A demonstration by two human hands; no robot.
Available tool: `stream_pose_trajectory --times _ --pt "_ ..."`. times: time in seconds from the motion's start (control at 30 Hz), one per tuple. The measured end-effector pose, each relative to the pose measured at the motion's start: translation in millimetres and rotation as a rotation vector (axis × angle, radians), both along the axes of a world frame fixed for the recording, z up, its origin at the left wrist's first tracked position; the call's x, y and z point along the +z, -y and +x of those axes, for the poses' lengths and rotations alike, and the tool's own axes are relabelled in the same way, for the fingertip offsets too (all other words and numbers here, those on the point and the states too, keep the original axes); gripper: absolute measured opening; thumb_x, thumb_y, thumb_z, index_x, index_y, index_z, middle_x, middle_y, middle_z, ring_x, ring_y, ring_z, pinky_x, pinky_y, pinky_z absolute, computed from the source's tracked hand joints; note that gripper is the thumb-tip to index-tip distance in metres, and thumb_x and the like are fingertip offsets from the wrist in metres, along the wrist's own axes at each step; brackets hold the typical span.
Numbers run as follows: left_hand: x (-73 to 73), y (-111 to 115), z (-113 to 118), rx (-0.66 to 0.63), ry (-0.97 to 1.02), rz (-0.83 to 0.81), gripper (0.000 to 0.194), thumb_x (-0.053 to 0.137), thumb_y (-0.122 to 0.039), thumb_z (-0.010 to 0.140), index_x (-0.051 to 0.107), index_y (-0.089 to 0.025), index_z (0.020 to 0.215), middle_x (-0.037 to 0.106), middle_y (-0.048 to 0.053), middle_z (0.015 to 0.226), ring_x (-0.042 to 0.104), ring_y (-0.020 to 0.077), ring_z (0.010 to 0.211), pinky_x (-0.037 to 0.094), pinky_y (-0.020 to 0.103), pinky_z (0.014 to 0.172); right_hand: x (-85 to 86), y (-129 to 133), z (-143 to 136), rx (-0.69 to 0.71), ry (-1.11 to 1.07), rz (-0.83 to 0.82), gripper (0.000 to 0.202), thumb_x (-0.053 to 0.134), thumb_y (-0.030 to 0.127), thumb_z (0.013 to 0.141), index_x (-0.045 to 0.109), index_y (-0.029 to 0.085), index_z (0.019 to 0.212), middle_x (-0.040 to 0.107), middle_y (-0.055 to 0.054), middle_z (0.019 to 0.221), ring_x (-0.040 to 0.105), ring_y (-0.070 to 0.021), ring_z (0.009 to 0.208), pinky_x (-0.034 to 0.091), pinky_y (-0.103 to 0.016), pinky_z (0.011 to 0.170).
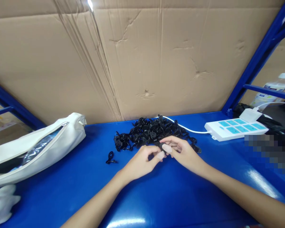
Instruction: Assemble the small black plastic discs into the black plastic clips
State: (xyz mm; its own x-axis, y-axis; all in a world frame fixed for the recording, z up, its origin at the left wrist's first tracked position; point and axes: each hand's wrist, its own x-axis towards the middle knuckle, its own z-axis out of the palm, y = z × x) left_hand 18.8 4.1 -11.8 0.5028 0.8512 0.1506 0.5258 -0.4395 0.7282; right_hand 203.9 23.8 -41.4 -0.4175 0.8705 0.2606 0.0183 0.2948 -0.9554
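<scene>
My left hand [140,161] and my right hand [183,152] meet at the near edge of a pile of small black plastic parts [154,128]. Between their fingertips is one black plastic part [160,145], mostly covered by the fingers, so its shape is hard to make out. Both hands are closed in a pinch on it. Each thumb has a pale covering over its tip. A single black part with a round, holed disc [110,155] lies apart from the pile, left of my left hand.
On the blue shelf [90,196], a white zip bag [71,133] lies open at left, with a white crumpled object [3,204] nearer. At right sits a white power strip [225,134], its cable running behind the pile. Cardboard [142,63] backs the shelf; blue posts [249,69] flank it.
</scene>
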Motion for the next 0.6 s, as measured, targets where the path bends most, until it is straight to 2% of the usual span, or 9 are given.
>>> stream_pose_trajectory --times 0.13,0.27,0.37,0.5,0.6 --pt "3.3 2.8 1.3 0.044 -0.01 0.024 0.027 0.05 -0.039 0.091 0.059 -0.016 0.081 0.064 0.001 0.074 0.058 0.0133 0.07 0.043 0.024 0.068 0.3 2.3 -1.2 -0.003 -0.042 0.018 0.014 0.061 0.027 0.087 0.066 0.02 0.098 0.066 -0.002 0.083 0.062 -0.0142 0.076 0.047 -0.026 0.069" --pt "6.9 2.8 -0.4 0.032 -0.003 0.01 0.029 0.041 -0.038 0.096 0.056 -0.016 0.082 0.065 0.001 0.078 0.058 0.0128 0.073 0.043 0.023 0.069 -1.0 -0.1 -1.7 0.03 -0.063 -0.004 0.018 0.06 0.028 0.086 0.067 0.019 0.1 0.063 0.0 0.073 0.057 -0.0124 0.064 0.047 -0.026 0.06" --pt "8.0 3.0 -2.9 0.037 -0.023 0.027 0.034 0.037 -0.038 0.097 0.057 -0.017 0.08 0.061 -0.001 0.07 0.054 0.0118 0.064 0.04 0.023 0.063 -1.7 -1.1 -1.6 0.057 -0.049 -0.004 0.022 0.059 0.027 0.086 0.067 0.017 0.104 0.065 -0.003 0.079 0.057 -0.0131 0.065 0.048 -0.028 0.063" --pt "8.2 4.1 -5.4 0.044 -0.061 0.086 0.029 0.047 -0.04 0.092 0.06 -0.017 0.079 0.059 -0.001 0.069 0.048 0.0132 0.065 0.035 0.027 0.069 -2.1 0.5 -1.8 0.075 -0.034 0.012 0.024 0.061 0.025 0.084 0.068 0.018 0.106 0.066 -0.006 0.089 0.058 -0.0146 0.072 0.048 -0.03 0.068" --pt "8.9 3.7 -6.2 0.037 -0.054 0.094 0.029 0.049 -0.041 0.091 0.058 -0.017 0.076 0.056 -0.001 0.069 0.046 0.0136 0.067 0.034 0.028 0.072 -1.7 1.8 -3.1 0.08 -0.055 -0.02 0.028 0.061 0.029 0.084 0.064 0.017 0.11 0.065 -0.005 0.085 0.06 -0.0148 0.073 0.049 -0.03 0.069"
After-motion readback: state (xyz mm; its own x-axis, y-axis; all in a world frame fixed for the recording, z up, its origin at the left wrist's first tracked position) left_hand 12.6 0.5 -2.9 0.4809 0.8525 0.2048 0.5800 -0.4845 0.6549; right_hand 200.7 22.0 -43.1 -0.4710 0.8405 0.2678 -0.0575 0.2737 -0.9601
